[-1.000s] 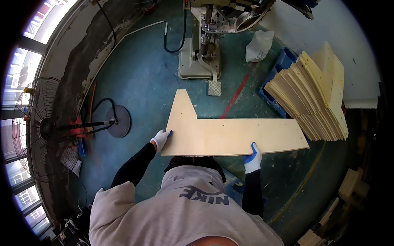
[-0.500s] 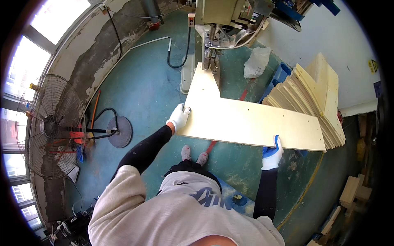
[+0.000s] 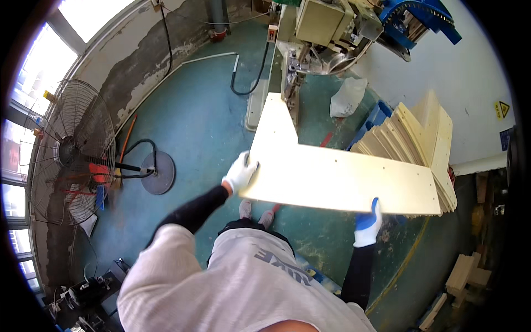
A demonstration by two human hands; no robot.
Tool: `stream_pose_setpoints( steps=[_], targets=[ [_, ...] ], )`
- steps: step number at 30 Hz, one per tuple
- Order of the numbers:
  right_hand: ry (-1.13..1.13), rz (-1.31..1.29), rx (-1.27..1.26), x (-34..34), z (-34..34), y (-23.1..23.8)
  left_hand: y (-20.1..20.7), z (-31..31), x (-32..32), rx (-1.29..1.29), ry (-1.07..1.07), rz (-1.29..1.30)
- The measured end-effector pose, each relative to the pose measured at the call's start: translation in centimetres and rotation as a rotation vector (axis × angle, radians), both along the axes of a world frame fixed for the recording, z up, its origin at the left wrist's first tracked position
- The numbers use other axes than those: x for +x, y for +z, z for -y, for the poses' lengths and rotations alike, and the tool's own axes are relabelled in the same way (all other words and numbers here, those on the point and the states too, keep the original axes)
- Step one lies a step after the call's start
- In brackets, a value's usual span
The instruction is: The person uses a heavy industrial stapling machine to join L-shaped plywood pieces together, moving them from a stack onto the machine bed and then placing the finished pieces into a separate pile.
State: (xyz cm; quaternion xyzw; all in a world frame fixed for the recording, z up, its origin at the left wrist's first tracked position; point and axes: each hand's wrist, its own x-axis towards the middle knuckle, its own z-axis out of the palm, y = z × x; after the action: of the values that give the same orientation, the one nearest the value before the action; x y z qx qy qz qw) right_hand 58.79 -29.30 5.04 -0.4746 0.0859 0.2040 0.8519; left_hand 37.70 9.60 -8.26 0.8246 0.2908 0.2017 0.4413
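Note:
Both my hands, in white and blue gloves, hold a large L-shaped pale plywood panel (image 3: pixel 337 177) roughly level in front of me. My left hand (image 3: pixel 241 172) is closed on its left edge. Near the right end, my right hand (image 3: pixel 369 224) grips the front edge, thumb on top and the other fingers hidden beneath. The panel's narrow upper arm, dotted with small holes, reaches up to the head of a tall machine (image 3: pixel 291 77). Whether its tip touches the metal parts there cannot be made out.
A fanned stack of similar panels (image 3: pixel 409 135) stands at the right on a blue pallet. Behind it lies a white plastic bag (image 3: pixel 348 97). A large caged fan (image 3: pixel 69 149) stands at the left by the windows. Wood offcuts (image 3: pixel 463 274) lie at the lower right.
The view has shifted, so the machine and the panel appear lower in the picture. Both hands keep their hold; the panel's tip still lies by the machine head.

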Motion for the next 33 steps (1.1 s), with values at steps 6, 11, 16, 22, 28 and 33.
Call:
stream_pose_setpoints(
  steps=[6, 11, 16, 22, 28, 33],
  targets=[
    [0.014, -0.166, 0.257, -5.6, 1.6, -9.8, 4.7, 6.2, -8.9, -0.312, 0.133, -0.167],
    [-0.156, -0.293, 0.211, -7.5, -1.3, -12.5, 3.5, 7.9, -13.1, -0.027, 0.134, 0.125],
    [-0.231, -0.353, 0.236, -7.7, -0.7, -13.3, 3.0, 9.1, -14.5, -0.03, 0.128, 0.169],
    [-0.132, -0.202, 0.182, -7.9, 1.6, -11.2, 8.1, 8.6, -12.1, -0.214, 0.123, 0.094],
    [-0.069, -0.118, 0.201, -9.0, 4.9, -6.7, 10.9, 8.5, -9.3, -0.3, 0.079, 0.063],
    [-0.134, -0.047, 0.109, -9.8, 6.0, -4.6, 12.1, 8.1, -7.3, -0.324, 0.035, 0.036]
  ],
)
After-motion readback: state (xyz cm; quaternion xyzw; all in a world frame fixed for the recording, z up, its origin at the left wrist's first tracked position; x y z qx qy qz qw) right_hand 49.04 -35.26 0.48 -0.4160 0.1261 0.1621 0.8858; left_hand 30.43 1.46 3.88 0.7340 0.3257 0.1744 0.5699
